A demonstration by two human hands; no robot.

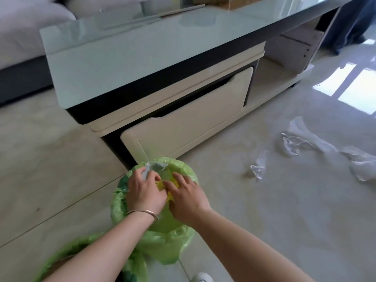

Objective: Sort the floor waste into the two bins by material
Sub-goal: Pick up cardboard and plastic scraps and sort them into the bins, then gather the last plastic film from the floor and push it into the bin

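A bin lined with a green bag [184,169] stands on the floor by the coffee table corner. Both my hands are over its mouth. My left hand [143,190] pinches a piece of clear plastic [155,166] at the far rim. My right hand [186,197] lies flat with spread fingers on yellow waste [162,185] inside the bin. A second green-lined bin [67,255] sits at the bottom left, partly hidden by my left forearm. Clear plastic pieces lie on the floor to the right: a small one [258,167], a larger one [295,142] and another [362,163].
A glass-topped coffee table [142,58] with a cream drawer [193,123] stands just behind the bin. A grey sofa [22,37] is at the far left. A white shoe tip [202,277] shows at the bottom edge. Glossy tile floor stretches to the right.
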